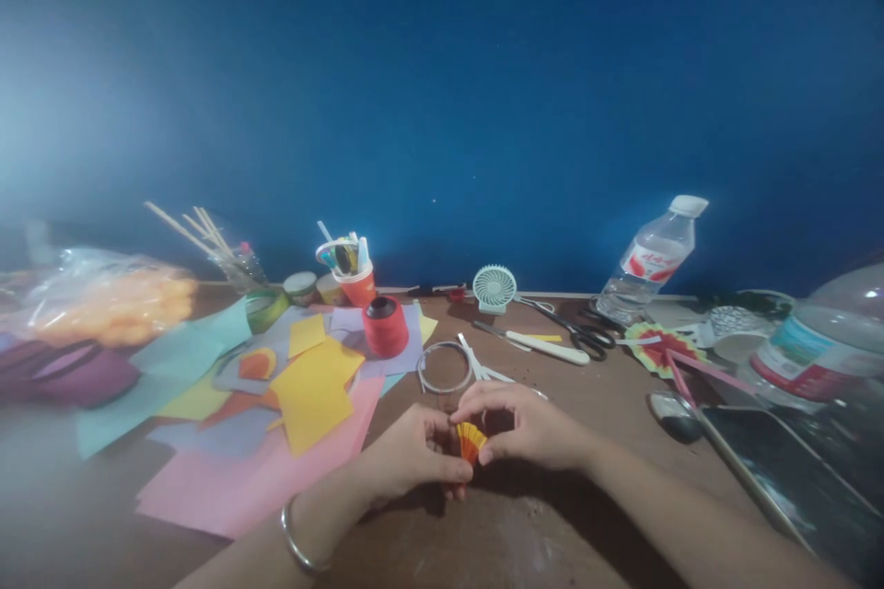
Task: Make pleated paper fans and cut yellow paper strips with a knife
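Observation:
Between my two hands is a small pleated paper fan, yellow along its upper edge and orange lower down. My left hand pinches it from the left, thumb in front. From the right, my right hand grips the other side with thumb and fingers, wrist bent inward. The fan is held just above the brown table, and parts of it are hidden by my fingers. Just beyond my hands lie a coil of grey wire and some white strips.
Coloured paper sheets spread on the left, with a red thread spool on them. Behind lie a white-handled knife, black scissors and a small fan. Rightward are a tilted water bottle, a paper rosette and a dark tablet.

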A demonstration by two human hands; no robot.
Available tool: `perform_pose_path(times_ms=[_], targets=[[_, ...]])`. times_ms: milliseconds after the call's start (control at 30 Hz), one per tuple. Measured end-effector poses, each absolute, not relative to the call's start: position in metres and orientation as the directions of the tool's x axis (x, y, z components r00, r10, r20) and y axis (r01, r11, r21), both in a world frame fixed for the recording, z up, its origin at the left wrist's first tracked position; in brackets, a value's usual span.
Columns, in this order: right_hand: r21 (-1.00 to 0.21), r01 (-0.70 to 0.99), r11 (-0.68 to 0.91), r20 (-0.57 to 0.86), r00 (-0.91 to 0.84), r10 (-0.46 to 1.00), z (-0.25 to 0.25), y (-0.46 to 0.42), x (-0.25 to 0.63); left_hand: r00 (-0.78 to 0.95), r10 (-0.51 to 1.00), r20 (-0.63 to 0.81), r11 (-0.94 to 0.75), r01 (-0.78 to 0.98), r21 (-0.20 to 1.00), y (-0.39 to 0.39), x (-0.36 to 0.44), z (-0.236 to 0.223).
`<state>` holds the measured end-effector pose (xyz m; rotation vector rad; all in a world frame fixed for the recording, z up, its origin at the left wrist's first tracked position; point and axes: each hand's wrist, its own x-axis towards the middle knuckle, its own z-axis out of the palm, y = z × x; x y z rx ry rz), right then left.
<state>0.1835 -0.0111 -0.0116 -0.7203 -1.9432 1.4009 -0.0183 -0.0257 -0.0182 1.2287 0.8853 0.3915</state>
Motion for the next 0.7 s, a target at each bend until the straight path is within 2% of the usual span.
perform_pose_path(times_ms=[100, 267, 367, 500, 700], targets=[[-0.967, 0.080, 0.243, 0.148, -0.601, 0.786, -0.013, -0.011, 0.184, 0.585, 0.740, -0.332, 0.304, 0.150, 0.941, -0.023, -0.016, -0.020], [-0.987, 0.007, 0.158, 0.140, -0.432, 0.891, -0.020, -0.008, 0.183, 0.409, 0.905, -0.116, 0.129, -0.003, 0.992, -0.022, -0.009, -0.017], [-0.988, -0.033, 0.149, 0.152, -0.334, 0.930, -0.022, -0.009, 0.180, 0.309, 0.951, -0.015, -0.034, 0.153, 0.988, -0.027, -0.008, -0.015], [-0.986, -0.032, 0.165, 0.168, -0.277, 0.946, -0.021, -0.016, 0.174, 0.295, 0.938, 0.181, -0.289, 0.380, 0.879, -0.033, -0.009, -0.014], [-0.974, 0.039, 0.224, 0.206, -0.260, 0.943, -0.019, -0.020, 0.173, 0.275, 0.919, 0.282, -0.386, 0.486, 0.784, -0.032, -0.014, -0.016]])
